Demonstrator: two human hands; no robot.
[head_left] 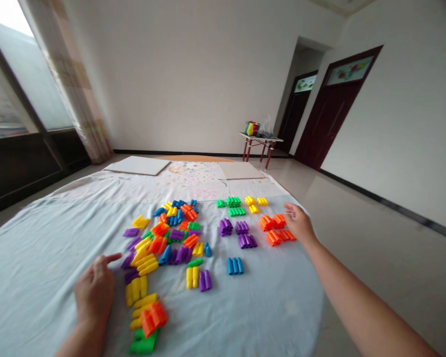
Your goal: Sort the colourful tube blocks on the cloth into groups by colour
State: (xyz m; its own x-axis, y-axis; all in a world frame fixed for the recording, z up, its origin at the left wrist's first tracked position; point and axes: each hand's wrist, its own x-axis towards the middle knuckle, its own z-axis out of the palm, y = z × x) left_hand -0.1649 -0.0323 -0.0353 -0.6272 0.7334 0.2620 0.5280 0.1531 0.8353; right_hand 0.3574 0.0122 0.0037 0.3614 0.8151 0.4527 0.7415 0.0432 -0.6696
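Note:
My left hand (95,285) rests on the cloth left of a mixed heap of plastic blocks. Its index finger stretches towards a purple block (128,260), and I see nothing in its grasp. On the far right, my right hand (299,222) is beside a group of orange blocks (273,223), fingers apart and apparently holding nothing. Sorted by colour near that group lie green blocks (234,202), yellow blocks (250,201), purple blocks (226,227) and a blue block (235,266). The mixed heap includes yellow blocks (147,265), an orange block (154,319) and a green block (144,342).
A pale blue cloth (267,312) covers the table. Two flat boards, a white board (139,165) and a beige board (241,170), lie at its far side. Beyond stands a small table (262,138) with a colourful bag (251,128) on it.

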